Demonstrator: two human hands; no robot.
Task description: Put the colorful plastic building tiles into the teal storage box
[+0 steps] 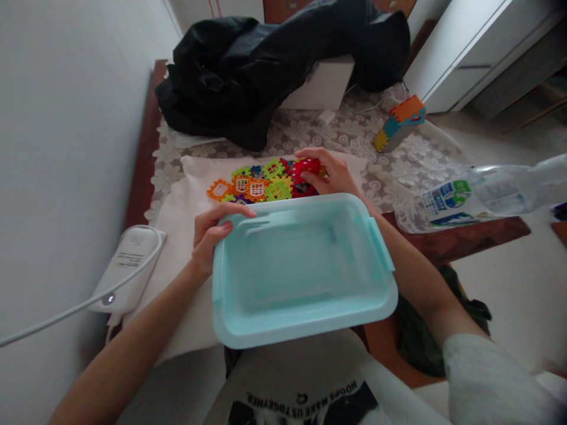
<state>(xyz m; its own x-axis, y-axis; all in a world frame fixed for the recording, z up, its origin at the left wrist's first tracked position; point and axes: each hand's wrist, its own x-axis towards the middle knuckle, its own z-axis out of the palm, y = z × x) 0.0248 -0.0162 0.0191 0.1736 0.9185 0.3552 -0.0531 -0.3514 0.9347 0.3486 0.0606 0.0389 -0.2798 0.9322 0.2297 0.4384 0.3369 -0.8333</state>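
Wooden table [465,236], white cloth [177,200] over it: at the near edge the left hand [210,236] grips the left rim of the pale-blue bin [310,327]. Just beyond, the right hand [330,174] closes on a red block [305,168] in the colourful pile [257,186]. Farther back lies a black jacket [266,65].

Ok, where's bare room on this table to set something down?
Bare white cloth lies between the adapter and the blue tub the left hand grips. Lace tablecloth is open between the block pile and the bottle. Crowded: the back under the black jacket, and the pile under the right hand.
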